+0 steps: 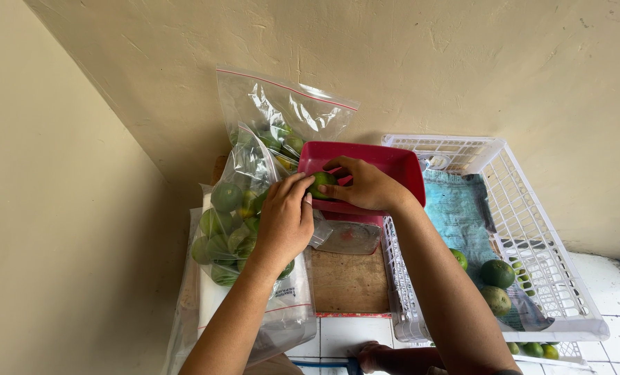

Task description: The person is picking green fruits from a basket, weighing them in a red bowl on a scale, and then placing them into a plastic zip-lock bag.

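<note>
My left hand (284,221) and my right hand (366,186) meet over the middle of the scene, both curled around one small green lime (322,183). The fingers of each are bent close on it, my left fingertips touching its left side and my right fingers wrapped over its right side, so the fruit sits pinched between the two hands. The lime hangs just in front of a red plastic tray (393,163) that stands tilted at twelve o'clock from my hands. At nine o'clock from them, touching my left wrist, is a clear zip bag (237,208) stuffed with more green limes, and a second clear bag (289,111) stands behind it at eleven o'clock against the wall. Below my hands at six o'clock lies a worn wooden board (349,281) with a grey scale plate (348,237) at its far end. At three to four o'clock a white plastic basket (532,208) holds a blue cloth (459,208) and a few limes. Everything rests on white tiles (615,292), with a cream plaster wall (428,62) behind.
</note>
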